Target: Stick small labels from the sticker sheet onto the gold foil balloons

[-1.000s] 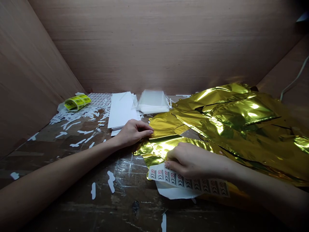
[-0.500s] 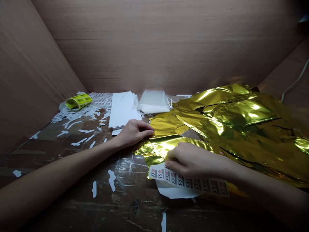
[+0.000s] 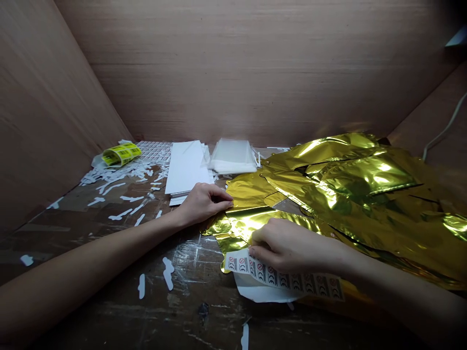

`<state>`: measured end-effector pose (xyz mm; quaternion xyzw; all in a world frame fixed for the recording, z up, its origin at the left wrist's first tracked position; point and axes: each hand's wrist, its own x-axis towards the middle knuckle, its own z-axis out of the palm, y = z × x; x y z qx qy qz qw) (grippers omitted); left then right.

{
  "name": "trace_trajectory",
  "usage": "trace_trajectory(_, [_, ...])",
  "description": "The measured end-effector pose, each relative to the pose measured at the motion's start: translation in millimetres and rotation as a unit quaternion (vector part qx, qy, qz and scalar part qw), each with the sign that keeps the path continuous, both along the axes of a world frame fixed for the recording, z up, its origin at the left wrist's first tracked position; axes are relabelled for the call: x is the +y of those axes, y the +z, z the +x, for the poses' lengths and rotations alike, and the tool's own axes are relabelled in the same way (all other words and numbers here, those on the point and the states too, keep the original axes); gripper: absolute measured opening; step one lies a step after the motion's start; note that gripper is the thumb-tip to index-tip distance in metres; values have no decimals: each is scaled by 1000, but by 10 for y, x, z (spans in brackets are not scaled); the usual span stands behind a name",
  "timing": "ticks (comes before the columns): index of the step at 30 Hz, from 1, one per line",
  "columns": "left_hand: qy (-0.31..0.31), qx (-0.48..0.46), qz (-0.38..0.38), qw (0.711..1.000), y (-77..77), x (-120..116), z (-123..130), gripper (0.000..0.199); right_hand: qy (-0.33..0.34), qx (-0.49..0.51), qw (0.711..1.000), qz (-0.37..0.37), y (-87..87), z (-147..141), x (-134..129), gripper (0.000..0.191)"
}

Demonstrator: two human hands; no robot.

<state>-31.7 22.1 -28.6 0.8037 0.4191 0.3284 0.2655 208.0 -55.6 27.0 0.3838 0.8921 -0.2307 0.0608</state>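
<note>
Flat, shiny gold foil pieces [image 3: 350,214] that look like uninflated foil balloons lie overlapping across the right half. My left hand [image 3: 204,201] is closed, thumb and forefinger pinched at the left edge of a foil balloon [image 3: 248,192]. Nearer to me, my right hand [image 3: 284,243] is closed with its fingertips on a strip of stickers [image 3: 242,263], printed with CE marks and red prohibition signs. The strip lies over the lower foil, with white backing paper [image 3: 262,293] curling out beneath it. The right hand's palm and most of its fingers are hidden.
Stacked white cards [image 3: 187,167] and clear plastic sleeves [image 3: 233,158] stand at the back. A yellow label roll [image 3: 122,154] sits far left among white paper scraps [image 3: 109,175]. More scraps dot the dark tabletop [image 3: 120,262]. Wooden panels [image 3: 233,73] enclose the back and sides.
The camera view has shifted very slightly. Both hands keep the same places on the foil and the sticker strip.
</note>
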Motion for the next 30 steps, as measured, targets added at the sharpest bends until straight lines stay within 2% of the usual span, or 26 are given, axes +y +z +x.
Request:
trace_trajectory(3, [10, 12, -2, 1000, 22, 1, 9, 17, 0, -1, 1000, 2, -2, -3, -1, 33])
trace_trajectory(8, [13, 58, -60, 996, 98, 35, 27, 25, 4, -3, 1000, 7, -23, 15, 0, 35])
trace_trajectory(12, [23, 108, -61, 992, 174, 72, 50, 27, 8, -4, 1000, 14, -45, 25, 6, 35])
trace_trajectory(17, [43, 144, -59, 987, 225, 99, 69, 60, 17, -3, 1000, 26, -54, 23, 7, 34])
trace_trajectory(18, [44, 144, -55, 987, 220, 102, 74, 61, 19, -2, 999, 27, -50, 22, 4, 34])
trace_trajectory(22, [55, 138, 24, 989, 137, 106, 103, 35, 31, 1, 999, 26, -27, 28, -5, 34])
trace_trajectory(26, [76, 91, 92, 989, 88, 52, 133, 20, 38, 7, 999, 2, 0, 58, 9, 33])
trace_trajectory(28, [51, 47, 116, 991, 140, -46, 150, 20, 46, 15, 999, -11, 21, 74, 21, 33])
trace_trajectory(30, [-14, 14, 107, 994, 232, -200, 167, 23, 53, 28, 998, -19, 48, 79, 25, 32])
